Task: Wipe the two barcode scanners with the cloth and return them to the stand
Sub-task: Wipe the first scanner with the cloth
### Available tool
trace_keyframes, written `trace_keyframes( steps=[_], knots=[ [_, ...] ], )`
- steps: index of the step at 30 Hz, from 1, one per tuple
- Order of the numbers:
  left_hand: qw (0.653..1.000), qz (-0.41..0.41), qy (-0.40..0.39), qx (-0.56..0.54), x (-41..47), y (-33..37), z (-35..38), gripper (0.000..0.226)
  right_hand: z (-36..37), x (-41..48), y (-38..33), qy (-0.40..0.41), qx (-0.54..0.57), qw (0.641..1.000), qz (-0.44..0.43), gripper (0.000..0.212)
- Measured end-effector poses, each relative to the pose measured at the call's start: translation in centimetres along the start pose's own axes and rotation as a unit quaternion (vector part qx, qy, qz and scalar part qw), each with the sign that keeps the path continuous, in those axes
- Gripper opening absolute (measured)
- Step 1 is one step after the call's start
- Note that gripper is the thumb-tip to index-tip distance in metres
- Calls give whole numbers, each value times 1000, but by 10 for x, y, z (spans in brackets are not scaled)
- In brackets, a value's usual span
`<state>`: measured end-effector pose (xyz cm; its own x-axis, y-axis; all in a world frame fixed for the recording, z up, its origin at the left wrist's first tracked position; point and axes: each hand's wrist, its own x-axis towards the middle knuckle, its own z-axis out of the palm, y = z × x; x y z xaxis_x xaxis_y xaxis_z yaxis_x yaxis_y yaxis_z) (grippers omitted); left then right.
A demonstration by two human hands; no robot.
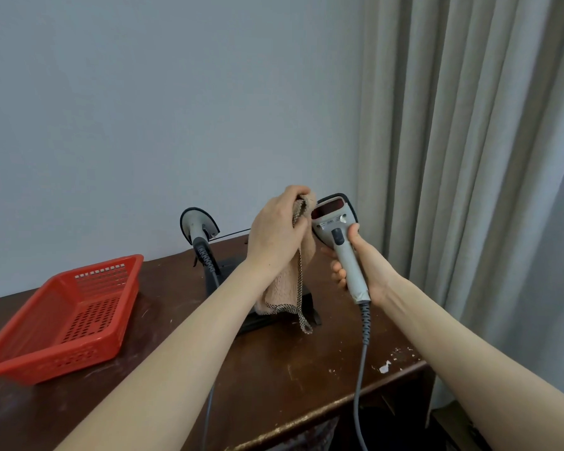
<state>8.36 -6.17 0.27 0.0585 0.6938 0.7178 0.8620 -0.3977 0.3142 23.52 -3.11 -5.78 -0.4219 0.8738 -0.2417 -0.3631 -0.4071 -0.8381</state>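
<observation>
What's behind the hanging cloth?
The black stand: its base shows right of and below the cloth, which the left hand grips. Cloth and left forearm cover the stand's middle. The other scanner stands upright further left.

scanners grey/white, red window; cloth beige, checked edge; basket red; table dark brown.

Right hand grips scanner; left hand holds cloth (touching scanner).
</observation>
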Motion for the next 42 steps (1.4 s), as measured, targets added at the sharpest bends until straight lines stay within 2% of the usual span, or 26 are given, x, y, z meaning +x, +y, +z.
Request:
trace_keyframes(
  steps=[3, 9, 15, 20, 22, 24, 27, 31, 34, 37, 39, 42],
  knots=[
    [996, 21, -57, 63, -1, 3, 5, 36, 3, -1, 0, 2, -5, 1000, -3, 64],
    [996, -3, -75, 53, 7, 1, 4, 32, 2, 1, 3, 5, -20, 1000, -10, 64],
    [985, -98, -66, -125, 7, 0, 4, 25, 5, 2, 3, -4, -26, 1000, -11, 62],
    [968, -134, 10, -210, 6, 5, 3, 23, 7, 3, -1, -24, 15, 1000, -2, 64],
    [975, -116, 26, -187, 7, 5, 4, 32, 8, 4, -2, -30, 20, 999, 6, 64],
    [984, -78, -10, -159, 7, 4, 7, 36, 7, 4, -2, -37, 39, 998, 15, 63],
    [981, -99, -40, -163, 8, 6, 7, 26, 5, 4, 0, -33, 46, 998, 21, 63],
    [972, -129, 5, -195, 6, 9, 6, 24, -2, 2, -2, -29, 78, 996, 30, 65],
    [969, -99, 36, -222, -1, 17, 7, 27, -5, 2, -5, -28, 69, 997, 24, 65],
    [983, 3, -25, -184, -5, 22, 13, 29, -3, 2, -7, -40, 71, 996, 30, 68],
    [988, 44, -73, -127, -8, 23, 19, 38, 1, 1, -8, -40, 71, 996, 26, 67],
    [987, 12, -99, -122, -9, 23, 21, 41, 1, 1, -8, -31, 80, 996, 17, 66]
  ],
)
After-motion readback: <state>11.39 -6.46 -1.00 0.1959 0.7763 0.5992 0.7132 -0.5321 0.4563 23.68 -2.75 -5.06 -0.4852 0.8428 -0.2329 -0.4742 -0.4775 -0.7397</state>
